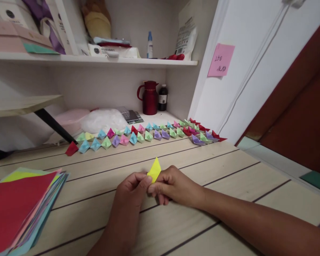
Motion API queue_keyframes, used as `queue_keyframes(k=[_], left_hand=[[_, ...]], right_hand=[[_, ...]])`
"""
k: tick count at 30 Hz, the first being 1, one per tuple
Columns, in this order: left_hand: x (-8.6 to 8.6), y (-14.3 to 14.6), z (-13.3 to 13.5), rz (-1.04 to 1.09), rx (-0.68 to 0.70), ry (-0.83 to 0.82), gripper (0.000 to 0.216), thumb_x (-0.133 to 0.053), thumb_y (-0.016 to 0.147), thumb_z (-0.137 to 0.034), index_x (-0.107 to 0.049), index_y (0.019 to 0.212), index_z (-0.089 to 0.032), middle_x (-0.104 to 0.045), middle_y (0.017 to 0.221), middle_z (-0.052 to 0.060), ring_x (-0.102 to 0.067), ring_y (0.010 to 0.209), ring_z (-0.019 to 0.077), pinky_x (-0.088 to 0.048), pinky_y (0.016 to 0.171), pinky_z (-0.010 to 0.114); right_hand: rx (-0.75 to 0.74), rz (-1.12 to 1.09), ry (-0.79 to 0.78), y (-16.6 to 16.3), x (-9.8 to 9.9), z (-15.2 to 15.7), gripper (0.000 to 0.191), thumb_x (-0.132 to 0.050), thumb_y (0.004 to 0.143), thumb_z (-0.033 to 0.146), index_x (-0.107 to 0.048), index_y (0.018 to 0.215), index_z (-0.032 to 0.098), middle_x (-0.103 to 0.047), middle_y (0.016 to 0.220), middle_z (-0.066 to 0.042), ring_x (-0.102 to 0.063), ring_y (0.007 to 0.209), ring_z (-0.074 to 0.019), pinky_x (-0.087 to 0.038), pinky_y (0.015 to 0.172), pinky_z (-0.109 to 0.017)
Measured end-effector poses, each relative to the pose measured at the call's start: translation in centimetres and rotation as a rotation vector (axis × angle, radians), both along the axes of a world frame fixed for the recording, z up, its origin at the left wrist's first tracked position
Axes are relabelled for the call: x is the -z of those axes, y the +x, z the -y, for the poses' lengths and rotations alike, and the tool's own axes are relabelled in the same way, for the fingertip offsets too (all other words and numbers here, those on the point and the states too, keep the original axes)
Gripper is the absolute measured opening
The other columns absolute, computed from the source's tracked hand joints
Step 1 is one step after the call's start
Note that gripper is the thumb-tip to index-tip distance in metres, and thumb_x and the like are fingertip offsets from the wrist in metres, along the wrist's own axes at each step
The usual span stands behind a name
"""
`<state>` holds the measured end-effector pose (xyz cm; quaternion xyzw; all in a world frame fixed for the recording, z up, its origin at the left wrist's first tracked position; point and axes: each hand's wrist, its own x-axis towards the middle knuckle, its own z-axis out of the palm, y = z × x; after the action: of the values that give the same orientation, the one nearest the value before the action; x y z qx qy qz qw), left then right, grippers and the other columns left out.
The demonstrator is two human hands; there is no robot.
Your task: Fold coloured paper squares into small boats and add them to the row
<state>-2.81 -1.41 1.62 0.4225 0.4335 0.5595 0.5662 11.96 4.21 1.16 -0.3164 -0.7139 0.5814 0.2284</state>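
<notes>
Head camera: two bare hands meet over a big pale wooden table with dark lines. They hold a small, bright yellow piece of folded paper with a pointy top. It is in the middle, above the table, and its tip points up. The left hand pinches the paper's low left side with its thumb and finger. The right hand grips the low right side, with its fingers curled in. The two hands are very close together.

Behind the hands, small folded paper boats in many colours stand in long rows. Some are blue, green, pink, purple and red. At the right end, they sit closer together in a bunch. On the left side of the table lies a stack of flat coloured paper sheets, with a red one on top.

Past the boats, a shiny dark red jug with a handle stands just beside a dark bottle with a white cap. A puffy, whitish plastic bag lies to their left.
</notes>
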Motion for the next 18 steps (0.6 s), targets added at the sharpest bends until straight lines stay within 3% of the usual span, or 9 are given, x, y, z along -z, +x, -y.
queue_keyframes(k=[4,7,9,13,18], left_hand=[[0.4,-1.3,-0.3,-0.545,-0.268,0.093,0.014,-0.061,0.079,-0.033,-0.062,0.074,-0.020,-0.066,0.075,0.001,-0.059,0.074,0.0178,-0.043,0.071,0.030],[0.6,-1.8,-0.6,-0.831,-0.383,0.200,0.011,-0.057,0.081,-0.029,-0.061,0.074,-0.022,-0.065,0.081,-0.001,-0.058,0.079,0.0177,-0.041,0.072,0.029],[0.8,-1.8,-0.8,-0.963,-0.351,0.222,0.011,-0.054,0.082,-0.025,-0.060,0.073,-0.023,-0.064,0.083,-0.001,-0.058,0.079,0.0174,-0.041,0.071,0.029],[1.5,-1.8,-1.4,-1.145,-0.225,0.233,0.009,-0.053,0.079,-0.017,-0.058,0.078,-0.023,-0.063,0.087,-0.001,-0.057,0.081,0.0186,-0.040,0.070,0.030],[2.3,-2.0,-1.8,-1.159,-0.232,0.243,0.015,-0.056,0.076,-0.014,-0.055,0.088,-0.024,-0.062,0.090,0.000,-0.059,0.084,0.0198,-0.042,0.070,0.031]], right_hand=[[0.103,-0.069,0.171,0.8,-0.8,-1.2,0.027,-0.069,0.078,0.039,-0.066,0.091,0.015,-0.064,0.075,-0.001,-0.059,0.066,-0.0116,-0.049,0.064,-0.024],[0.126,-0.087,0.279,1.4,-1.5,-1.8,0.055,-0.077,0.071,0.027,-0.053,0.120,0.022,-0.062,0.107,-0.004,-0.060,0.084,-0.0134,-0.049,0.077,-0.028],[0.121,-0.055,0.331,1.6,-1.6,-1.9,0.063,-0.079,0.067,0.021,-0.047,0.122,0.024,-0.058,0.118,-0.006,-0.059,0.093,-0.0152,-0.049,0.082,-0.030],[0.086,0.069,0.426,1.8,-0.9,-1.9,0.049,-0.076,0.068,0.015,-0.048,0.108,0.023,-0.060,0.105,-0.003,-0.059,0.091,-0.0167,-0.049,0.079,-0.031],[-0.004,0.107,0.594,1.8,0.0,-2.3,0.038,-0.072,0.071,0.011,-0.049,0.098,0.023,-0.057,0.110,-0.004,-0.057,0.095,-0.0175,-0.048,0.082,-0.032]])
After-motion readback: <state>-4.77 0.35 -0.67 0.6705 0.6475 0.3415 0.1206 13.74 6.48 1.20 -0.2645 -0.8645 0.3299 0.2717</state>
